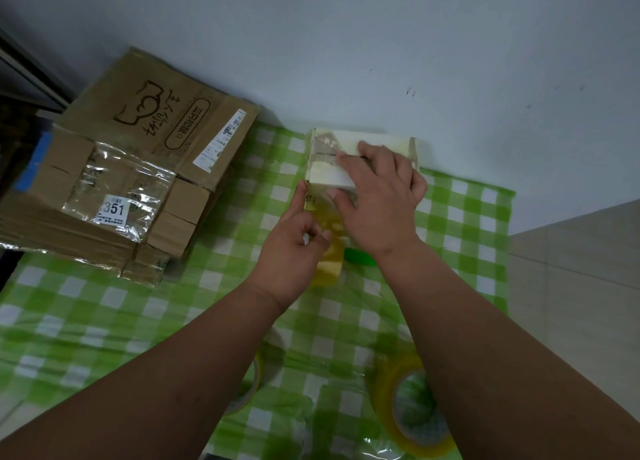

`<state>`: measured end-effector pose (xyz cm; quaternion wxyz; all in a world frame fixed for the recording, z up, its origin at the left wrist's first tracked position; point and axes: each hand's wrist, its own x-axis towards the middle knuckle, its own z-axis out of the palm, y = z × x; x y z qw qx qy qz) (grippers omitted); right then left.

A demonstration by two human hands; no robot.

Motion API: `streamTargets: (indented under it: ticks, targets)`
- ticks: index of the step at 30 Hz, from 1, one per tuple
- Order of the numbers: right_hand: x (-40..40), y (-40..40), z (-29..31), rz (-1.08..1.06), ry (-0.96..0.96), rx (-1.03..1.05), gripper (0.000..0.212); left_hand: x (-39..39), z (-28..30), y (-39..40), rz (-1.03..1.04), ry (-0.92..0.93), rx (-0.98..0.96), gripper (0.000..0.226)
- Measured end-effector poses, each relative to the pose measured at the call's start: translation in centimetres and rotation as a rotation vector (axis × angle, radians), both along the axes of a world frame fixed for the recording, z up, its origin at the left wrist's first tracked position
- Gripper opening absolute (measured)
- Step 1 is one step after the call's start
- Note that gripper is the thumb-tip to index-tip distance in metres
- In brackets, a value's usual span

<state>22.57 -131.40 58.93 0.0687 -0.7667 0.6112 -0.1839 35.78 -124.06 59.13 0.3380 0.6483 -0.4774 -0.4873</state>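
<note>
The small white box [367, 136] stood at the far edge of the tabletop [104, 321], on its green checked cloth, close against the wall. The right hand [377, 200] lay on top of the box, fingers straight and spread, pressing it down and gripping nothing. Just in front of the box, the left hand [294, 241] had its fingers curled round a yellow tape roll [330, 255], with the forefinger stretched up to the box's near left corner. A stack of flattened cartons [121, 182] lay well left of the box. Two more tape rolls [412, 407] sat far nearer the person than the box, partly hidden by the forearms.
</note>
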Motion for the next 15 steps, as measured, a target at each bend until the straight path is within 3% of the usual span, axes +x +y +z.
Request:
streamTargets:
  ticks: [10,15]
  targets:
    - [-1.9,-1.1,2.0,0.005,-0.122,0.058,0.049,-0.7,1.3,-0.2,0.067,0.002,0.01,0.03]
    - [-2.0,-2.3,2.3,-0.057,-0.121,0.251,0.037,-1.4,1.7,-1.1,0.13,0.17,0.045,0.028]
